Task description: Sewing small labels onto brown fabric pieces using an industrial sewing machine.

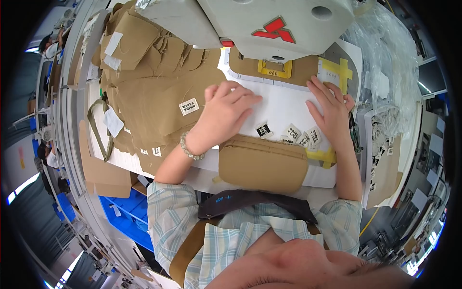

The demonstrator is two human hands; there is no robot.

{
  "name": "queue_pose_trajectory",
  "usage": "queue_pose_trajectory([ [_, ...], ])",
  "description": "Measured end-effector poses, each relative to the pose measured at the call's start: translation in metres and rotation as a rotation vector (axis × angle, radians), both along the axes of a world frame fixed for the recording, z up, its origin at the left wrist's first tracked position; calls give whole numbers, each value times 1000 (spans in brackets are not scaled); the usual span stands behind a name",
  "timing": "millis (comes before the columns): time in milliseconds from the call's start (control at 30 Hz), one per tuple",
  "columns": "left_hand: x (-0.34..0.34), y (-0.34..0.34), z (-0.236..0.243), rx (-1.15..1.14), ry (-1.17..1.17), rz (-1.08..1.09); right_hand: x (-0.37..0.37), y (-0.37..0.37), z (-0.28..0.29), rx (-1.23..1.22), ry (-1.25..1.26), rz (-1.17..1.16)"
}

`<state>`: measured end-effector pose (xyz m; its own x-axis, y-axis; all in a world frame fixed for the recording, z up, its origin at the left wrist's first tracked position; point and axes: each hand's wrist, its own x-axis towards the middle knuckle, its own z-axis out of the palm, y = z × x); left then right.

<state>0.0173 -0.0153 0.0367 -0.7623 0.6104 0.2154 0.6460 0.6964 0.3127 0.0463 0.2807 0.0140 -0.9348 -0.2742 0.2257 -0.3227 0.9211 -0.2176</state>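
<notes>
Fingers of both hands are lying flat and spread, grasping nothing: the left hand (226, 108) and the right hand (329, 108) are pressing down on a white sheet (284, 103) in the middle of the table (204, 176).

Nearest the person, a finished tan pouch (262, 164) is sitting at the table's near edge, partly overhanging; a nudge from a forearm could be tipping it off.

Just beyond it, small woven labels (301, 135) are lying loose on the sheet between the hands, so any sliding of the sheet is likely scattering them.

To the left, a stack of tan fabric pieces (154, 91) is crowding the left wrist.

At the far edge the sewing machine head (269, 24) is looming over the fingertips, leaving little room forward.
</notes>
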Motion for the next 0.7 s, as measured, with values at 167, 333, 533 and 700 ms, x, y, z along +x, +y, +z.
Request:
queue_pose_trajectory([
  [167, 9, 7, 0, 125, -316, -185, -1, -2, -2, -25, 23, 11],
  [333, 16, 9, -13, 187, -352, -226, 1, -3, -2, -39, 43, 10],
  [533, 18, 8, -2, 387, -148, -259, 7, -10, 19, -141, 139, 73],
  [700, 17, 6, 4, 657, 230, -310, 34, -54, 33, -455, 323, 320],
])
